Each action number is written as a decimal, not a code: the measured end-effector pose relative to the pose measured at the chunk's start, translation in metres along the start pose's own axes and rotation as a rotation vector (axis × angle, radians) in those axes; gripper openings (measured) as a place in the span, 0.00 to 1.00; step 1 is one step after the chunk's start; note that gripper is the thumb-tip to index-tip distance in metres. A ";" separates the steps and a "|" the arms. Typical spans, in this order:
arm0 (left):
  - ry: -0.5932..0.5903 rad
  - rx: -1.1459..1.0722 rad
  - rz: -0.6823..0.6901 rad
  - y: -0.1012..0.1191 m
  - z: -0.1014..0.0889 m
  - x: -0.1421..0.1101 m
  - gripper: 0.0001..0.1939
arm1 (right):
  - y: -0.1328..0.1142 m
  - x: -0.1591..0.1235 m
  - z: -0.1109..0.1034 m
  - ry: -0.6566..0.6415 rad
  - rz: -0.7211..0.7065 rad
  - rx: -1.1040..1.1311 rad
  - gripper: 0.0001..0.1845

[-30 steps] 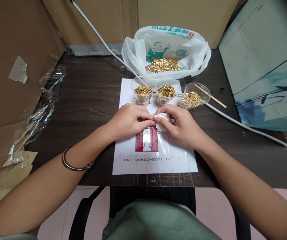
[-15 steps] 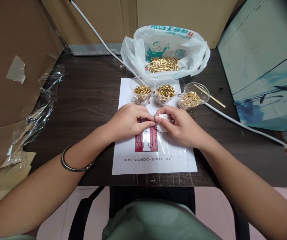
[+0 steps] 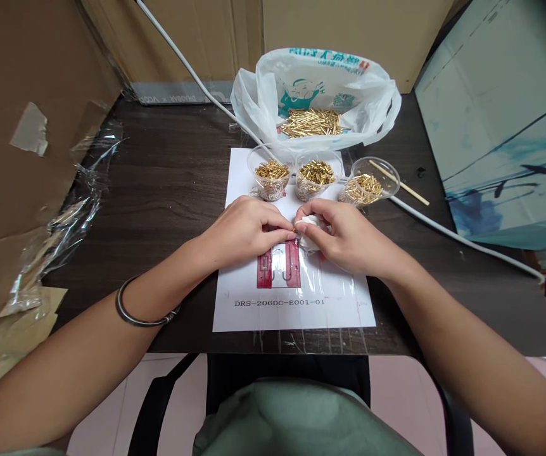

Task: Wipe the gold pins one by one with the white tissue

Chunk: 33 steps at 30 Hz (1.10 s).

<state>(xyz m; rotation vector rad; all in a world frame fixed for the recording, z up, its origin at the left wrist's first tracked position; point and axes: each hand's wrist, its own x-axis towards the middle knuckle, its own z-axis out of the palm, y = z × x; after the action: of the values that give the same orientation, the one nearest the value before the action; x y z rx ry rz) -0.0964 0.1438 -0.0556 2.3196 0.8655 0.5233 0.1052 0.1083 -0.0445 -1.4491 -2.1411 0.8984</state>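
Note:
My left hand (image 3: 253, 229) pinches thumb and forefinger together on a tiny gold-coloured pin (image 3: 294, 230), mostly hidden by the fingertips. A crumpled white tissue (image 3: 310, 235) is held in my right hand (image 3: 344, 234), whose thumb and forefinger are closed and meet the left fingertips. Both hands are over a printed paper sheet (image 3: 296, 316) with a red-and-white picture (image 3: 292, 269) on it. Just beyond them stand three clear plastic cups of small gold-coloured metal pieces: a left cup (image 3: 273, 189), a middle cup (image 3: 313, 190) and a tilted right cup (image 3: 391, 183).
Behind the cups, a white plastic bag (image 3: 377, 120) holds a heap of longer gold-coloured pins (image 3: 311, 122). A thin wooden stick (image 3: 413, 192) and a white cable (image 3: 467, 240) lie on the right. Cardboard (image 3: 26, 63) walls the left side of the dark table (image 3: 159, 171).
The hands keep almost the same place and grip, fingertips together. The right hand has shifted very slightly; the cups and bag have not moved on the table.

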 end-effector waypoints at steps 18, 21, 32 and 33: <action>0.005 -0.008 -0.030 0.001 0.002 0.000 0.07 | -0.004 0.007 -0.011 -0.051 -0.164 -0.279 0.09; 0.001 -0.005 -0.035 0.002 0.002 0.000 0.07 | -0.005 0.006 -0.010 -0.044 -0.164 -0.294 0.09; 0.017 -0.024 -0.041 0.001 0.003 0.000 0.08 | -0.002 0.004 -0.006 0.012 -0.193 -0.321 0.09; 0.018 -0.024 -0.042 0.001 0.003 0.000 0.08 | -0.002 0.004 -0.006 0.014 -0.196 -0.326 0.09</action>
<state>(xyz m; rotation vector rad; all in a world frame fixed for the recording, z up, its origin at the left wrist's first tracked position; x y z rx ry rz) -0.0946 0.1423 -0.0569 2.2734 0.9102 0.5349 0.1061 0.1129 -0.0391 -1.3485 -2.4527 0.4846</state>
